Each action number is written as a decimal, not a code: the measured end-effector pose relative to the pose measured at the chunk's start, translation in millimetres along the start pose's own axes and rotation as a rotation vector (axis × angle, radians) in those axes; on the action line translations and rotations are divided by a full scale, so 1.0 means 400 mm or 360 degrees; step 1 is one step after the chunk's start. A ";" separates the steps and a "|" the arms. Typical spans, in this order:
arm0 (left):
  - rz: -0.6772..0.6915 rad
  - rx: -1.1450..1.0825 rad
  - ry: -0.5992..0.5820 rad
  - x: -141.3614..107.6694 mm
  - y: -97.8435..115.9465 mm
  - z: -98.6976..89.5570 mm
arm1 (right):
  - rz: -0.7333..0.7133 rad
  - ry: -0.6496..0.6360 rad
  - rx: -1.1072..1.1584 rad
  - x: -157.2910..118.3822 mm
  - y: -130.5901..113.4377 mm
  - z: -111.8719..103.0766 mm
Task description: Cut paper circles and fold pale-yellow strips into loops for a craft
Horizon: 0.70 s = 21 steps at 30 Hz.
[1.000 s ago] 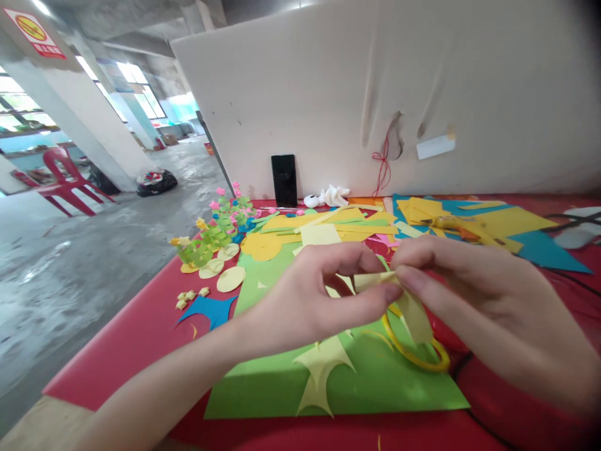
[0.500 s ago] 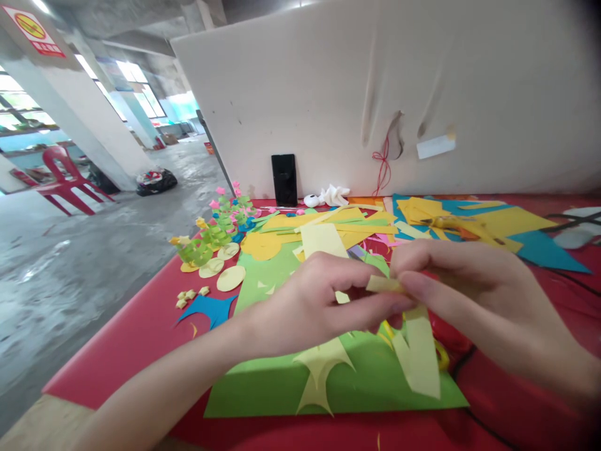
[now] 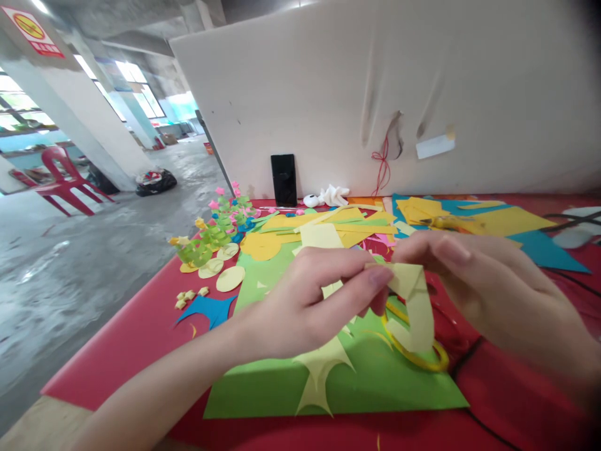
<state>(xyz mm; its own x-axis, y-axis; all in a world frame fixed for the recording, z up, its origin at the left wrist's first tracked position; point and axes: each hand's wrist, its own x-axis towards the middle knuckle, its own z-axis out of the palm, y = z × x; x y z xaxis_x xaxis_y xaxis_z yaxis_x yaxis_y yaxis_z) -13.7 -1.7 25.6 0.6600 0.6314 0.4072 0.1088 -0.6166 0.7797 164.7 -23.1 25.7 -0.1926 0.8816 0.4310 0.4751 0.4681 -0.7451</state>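
Over the red-covered table, left hand pinched a pale-yellow paper strip; right hand hung open; corner folded, tail apparently not yet.

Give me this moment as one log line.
left hand: pinching folded paper strip | right hand: open, near strip | below: yellow loop, green sheet
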 end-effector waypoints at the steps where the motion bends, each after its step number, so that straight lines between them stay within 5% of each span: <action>1: 0.0002 0.0005 -0.0003 0.000 0.000 0.001 | 0.0007 0.0002 0.0003 0.000 0.000 0.001; 7: 0.0020 0.0026 0.0045 -0.003 -0.002 0.001 | 0.0076 0.0029 0.0033 -0.009 -0.007 0.005; 11: -0.0018 -0.0009 0.0284 -0.006 -0.005 0.000 | 0.0023 -0.0093 0.0051 -0.011 -0.004 -0.004; 21: -0.0372 -0.0747 0.0264 0.000 0.002 0.016 | -0.0157 -0.0229 -0.0062 -0.016 -0.016 -0.027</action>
<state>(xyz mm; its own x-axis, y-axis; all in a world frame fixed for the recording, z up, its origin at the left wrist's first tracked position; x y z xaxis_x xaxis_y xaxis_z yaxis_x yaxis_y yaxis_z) -8.8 -5.4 23.2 0.5278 0.8155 0.2375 -0.1300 -0.1988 0.9714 172.1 -32.4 33.0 -0.3596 0.8323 0.4219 0.4801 0.5527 -0.6812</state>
